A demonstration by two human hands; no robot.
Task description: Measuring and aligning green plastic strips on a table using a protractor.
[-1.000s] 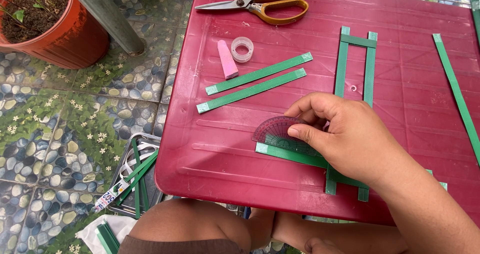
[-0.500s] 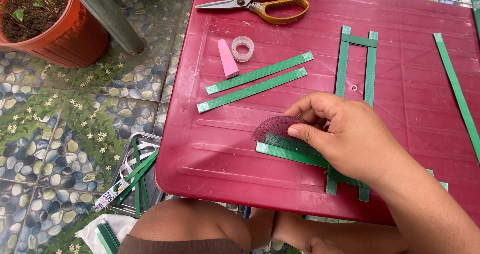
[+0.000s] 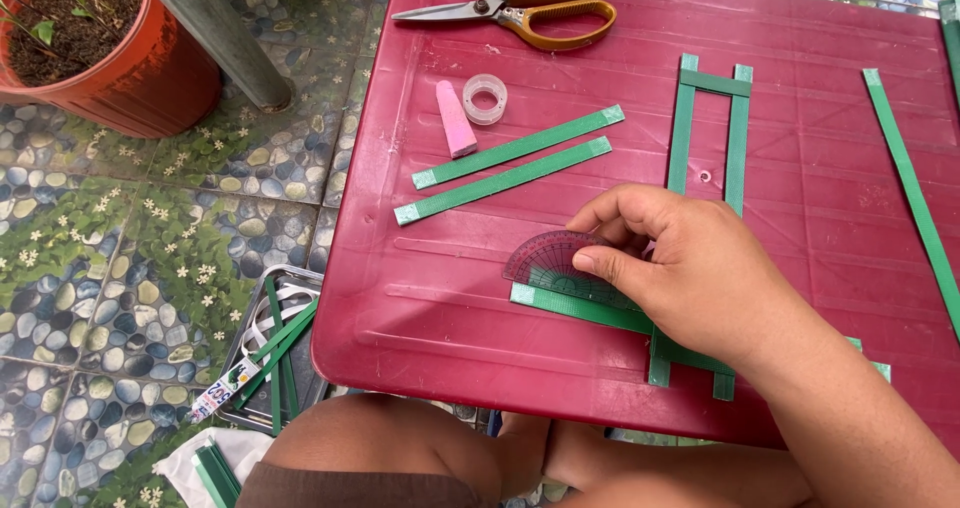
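Almost no change — right hand (image 3: 690,278) on the protractor (image 3: 550,260) shifted a hair, fingers slightly re-pinched — green strip (image 3: 580,308) barely nudged.

We see our right hand (image 3: 700,278) and forearm bare, with no sleeve, ring, watch or bracelet. At six o'clock our bare knees show, with a strip of brown shorts (image 3: 360,488) at the frame's bottom edge.

Head view, steeply down, close over table (image 3: 420,298)
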